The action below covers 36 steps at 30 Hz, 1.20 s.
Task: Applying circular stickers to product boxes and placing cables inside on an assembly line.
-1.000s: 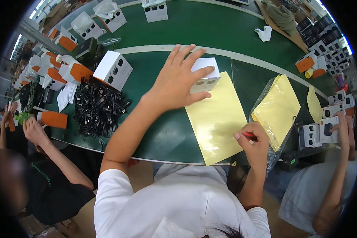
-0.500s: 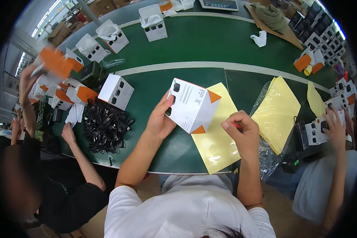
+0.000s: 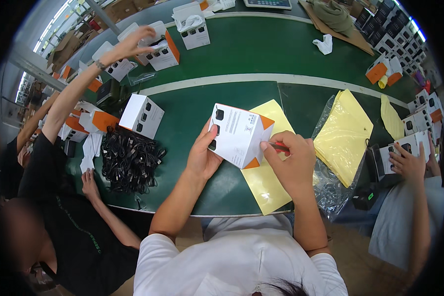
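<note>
A white short-sleeved T-shirt — plain, loose — with bare forearms and bare hands.

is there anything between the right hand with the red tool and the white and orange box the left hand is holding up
Nothing visible. The left hand holds the white and orange box tilted above the yellow sheet, and the right hand brings the red tool right to the box's right edge. No object lies between them; the black cable pile sits off to the left.
</note>
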Each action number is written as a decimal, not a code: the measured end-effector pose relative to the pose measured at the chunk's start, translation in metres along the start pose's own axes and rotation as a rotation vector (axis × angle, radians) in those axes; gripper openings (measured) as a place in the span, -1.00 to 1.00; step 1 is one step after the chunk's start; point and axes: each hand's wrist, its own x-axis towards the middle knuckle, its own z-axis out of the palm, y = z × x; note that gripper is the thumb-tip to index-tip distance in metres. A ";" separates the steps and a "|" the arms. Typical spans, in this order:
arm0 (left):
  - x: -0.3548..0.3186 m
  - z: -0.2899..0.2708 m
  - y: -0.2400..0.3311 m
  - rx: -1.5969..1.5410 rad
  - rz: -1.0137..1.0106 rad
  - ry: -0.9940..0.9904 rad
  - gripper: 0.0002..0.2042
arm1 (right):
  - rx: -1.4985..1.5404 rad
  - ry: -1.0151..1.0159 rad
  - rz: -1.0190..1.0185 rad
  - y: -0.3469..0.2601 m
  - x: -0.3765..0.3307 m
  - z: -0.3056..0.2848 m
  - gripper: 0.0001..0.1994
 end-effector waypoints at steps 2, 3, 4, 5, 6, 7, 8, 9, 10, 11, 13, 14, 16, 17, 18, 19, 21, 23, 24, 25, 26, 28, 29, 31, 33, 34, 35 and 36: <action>-0.002 0.002 -0.001 0.007 0.000 0.008 -0.47 | -0.125 0.006 -0.043 -0.001 -0.001 -0.001 -0.70; -0.002 0.003 -0.002 -0.005 -0.007 0.019 -0.48 | -0.200 0.026 -0.103 0.001 -0.002 -0.001 -0.65; -0.002 0.004 -0.003 -0.015 -0.014 0.029 -0.48 | -0.273 0.046 -0.163 0.001 -0.002 -0.001 -0.61; -0.001 0.004 -0.005 -0.009 -0.014 0.024 -0.48 | -0.270 0.054 -0.162 0.001 -0.002 -0.003 -0.61; -0.002 0.000 -0.005 -0.032 -0.025 0.022 -0.49 | -0.292 0.055 -0.179 -0.002 -0.002 -0.001 -0.58; -0.004 -0.003 -0.005 -0.055 -0.035 0.020 -0.49 | -0.314 0.057 -0.196 -0.005 -0.001 0.001 -0.54; -0.005 -0.005 -0.005 -0.061 -0.032 0.016 -0.49 | -0.321 0.057 -0.201 -0.007 0.000 0.002 -0.54; -0.006 -0.003 -0.004 -0.053 -0.056 0.021 -0.49 | -0.340 0.038 -0.187 -0.005 0.000 0.001 -0.51; -0.007 -0.002 -0.004 -0.046 -0.079 0.026 -0.49 | -0.360 0.019 -0.173 -0.003 0.001 -0.001 -0.47; -0.009 -0.002 -0.006 -0.041 -0.077 0.022 -0.49 | -0.357 0.025 -0.175 -0.001 0.002 -0.002 -0.47; -0.010 -0.008 -0.011 -0.093 -0.126 0.030 -0.49 | -0.307 0.134 -0.183 0.006 0.005 -0.003 -0.44; -0.009 -0.009 -0.012 -0.089 -0.124 0.027 -0.49 | -0.305 0.140 -0.185 0.009 0.006 -0.003 -0.44; -0.008 -0.010 -0.014 -0.171 -0.186 0.000 -0.51 | 0.156 -0.090 0.121 0.017 0.005 -0.001 -0.48; -0.007 -0.010 -0.016 -0.167 -0.187 -0.006 -0.51 | 0.156 -0.083 0.121 0.024 0.004 0.004 -0.48; -0.006 -0.011 -0.017 -0.175 -0.176 0.005 -0.50 | 0.371 -0.136 0.218 0.034 0.001 0.011 -0.54; -0.001 -0.009 -0.017 -0.181 -0.165 0.011 -0.50 | 0.588 -0.185 0.310 0.043 0.001 0.016 -0.58; 0.010 0.001 -0.005 -0.018 -0.047 -0.006 -0.47 | 0.808 -0.099 0.425 0.054 -0.003 0.019 -0.66; 0.029 0.036 0.010 0.340 0.180 0.049 -0.43 | 1.162 -0.076 0.635 0.077 -0.011 0.021 -0.59; 0.043 0.057 0.016 0.543 0.243 0.033 -0.41 | 1.165 -0.068 0.632 0.075 -0.016 0.020 -0.59; 0.069 0.069 0.015 0.685 0.315 -0.041 -0.41 | 1.260 -0.068 0.693 0.069 -0.021 0.021 -0.59; 0.096 0.076 0.009 0.848 0.378 -0.028 -0.40 | 1.354 -0.082 0.752 0.063 -0.024 0.022 -0.58; 0.153 0.100 -0.024 1.098 0.510 -0.024 -0.38 | 1.359 -0.090 0.777 0.066 -0.031 0.023 -0.53; 0.182 0.108 -0.042 1.249 0.553 -0.031 -0.38 | 1.410 -0.077 0.810 0.067 -0.034 0.023 -0.50; 0.213 0.135 -0.080 1.447 0.502 0.019 -0.38 | 1.473 -0.063 0.865 0.070 -0.039 0.021 -0.43; 0.230 0.162 -0.113 1.509 0.171 0.098 -0.31 | 1.461 -0.065 0.863 0.071 -0.041 0.018 -0.43; 0.230 0.169 -0.124 1.534 0.198 0.050 -0.30 | 1.455 -0.069 0.860 0.072 -0.043 0.017 -0.42; 0.229 0.175 -0.132 1.555 0.174 0.035 -0.34 | 1.461 -0.075 0.849 0.075 -0.043 0.019 -0.45; 0.232 0.175 -0.133 1.602 0.127 -0.073 -0.33 | 1.457 -0.107 0.852 0.076 -0.045 0.019 -0.45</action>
